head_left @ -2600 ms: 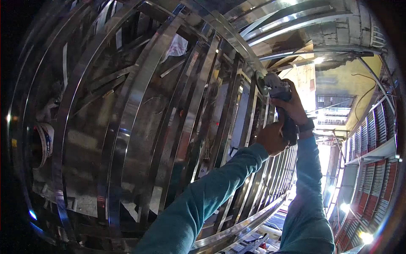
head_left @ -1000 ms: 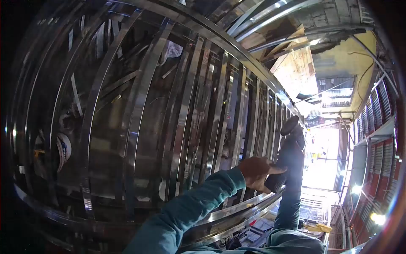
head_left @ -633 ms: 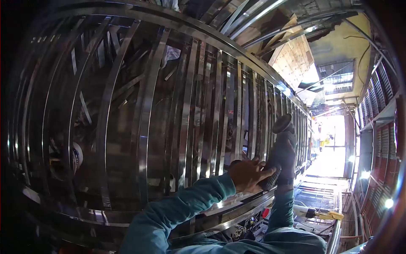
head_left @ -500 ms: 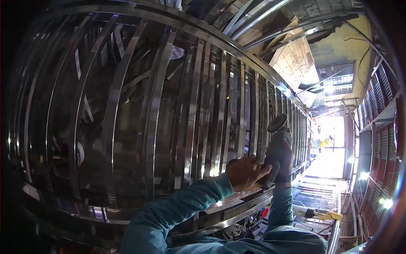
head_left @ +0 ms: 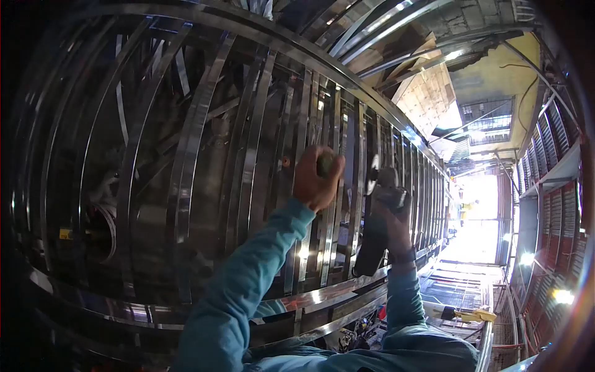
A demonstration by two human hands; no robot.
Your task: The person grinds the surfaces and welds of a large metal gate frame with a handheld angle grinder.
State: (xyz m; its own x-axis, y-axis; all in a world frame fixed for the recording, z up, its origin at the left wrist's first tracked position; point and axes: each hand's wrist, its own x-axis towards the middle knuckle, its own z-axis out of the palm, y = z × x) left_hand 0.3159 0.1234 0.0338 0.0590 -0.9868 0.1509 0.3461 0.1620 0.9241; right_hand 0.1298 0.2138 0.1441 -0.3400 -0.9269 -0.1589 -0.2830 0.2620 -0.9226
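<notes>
My right hand [head_left: 395, 222] grips an angle grinder [head_left: 372, 248] by its dark body, its disc [head_left: 373, 172] seen nearly edge-on over the metal bars. To its left, my left hand [head_left: 317, 180] is raised above the bars, fingers curled round a small round olive-coloured object [head_left: 325, 163] whose kind I cannot make out. Beneath both hands lies a large frame of shiny metal tubes [head_left: 192, 149], with many parallel bars between two long rails. Whether the disc touches a bar cannot be seen clearly.
Wooden boards [head_left: 427, 90] and loose metal tubes [head_left: 378, 31] lie beyond the far rail. A tool with a yellow end [head_left: 474, 315] is at the lower right. Corrugated panels [head_left: 561, 217] line the right side. Scrap pieces show dimly under the bars.
My left hand has left the grinder and moved up and left, now closed round a small object. The grinder has shifted left, and its disc has turned to a nearly edge-on view.
</notes>
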